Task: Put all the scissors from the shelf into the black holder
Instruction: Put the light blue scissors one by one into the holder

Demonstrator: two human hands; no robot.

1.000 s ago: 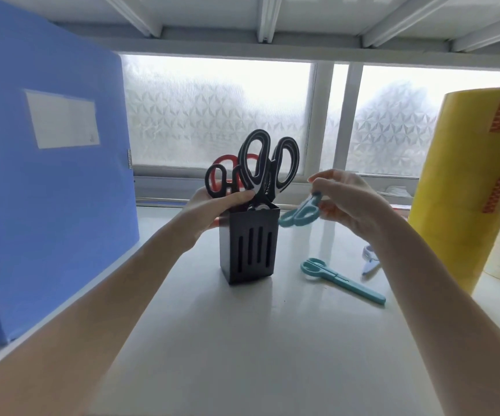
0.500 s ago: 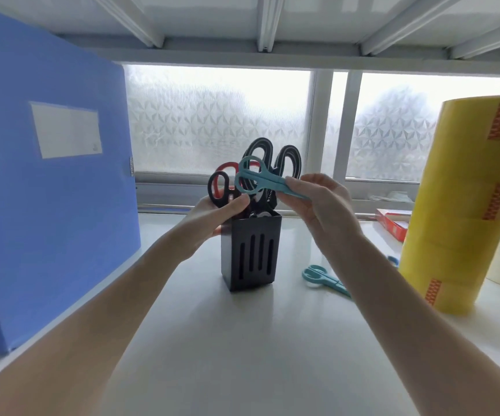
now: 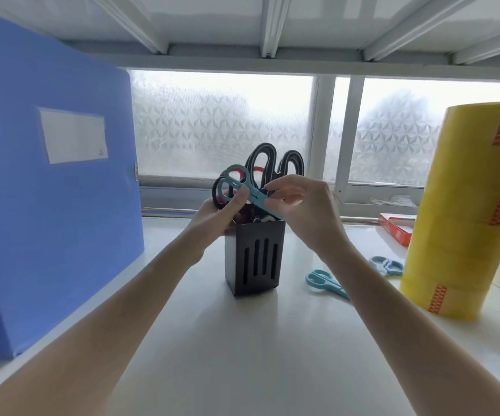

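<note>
The right hand [image 3: 299,205] pinches a small teal plastic pair of scissors [image 3: 244,192] by its blade part between thumb and fingertips, the other fingers loosely curled. The pair is tilted: its handle loops rise up and away to the left of this hand, and its tip points down toward the open top of the black slotted rectangular holder [image 3: 254,259], which stands on the white shelf surface [image 3: 242,355] directly under both hands. The tip seems to be just at the holder's rim, though the fingers hide the exact contact.

The left hand [image 3: 218,213] is closed around the holder's upper left edge, its thumb pressed against the teal pair's handle. Behind the two hands, large black-handled scissors [image 3: 272,163] and a red-handled pair [image 3: 239,172] stand in the holder.

Below and to the right of the right hand, a second teal pair of scissors [image 3: 323,282] lies flat on the shelf, and farther right a pale blue pair [image 3: 385,265] lies just beside the tall yellow stack of tape rolls [image 3: 467,211]. Left of the left hand stands a big blue file box [image 3: 47,190].
</note>
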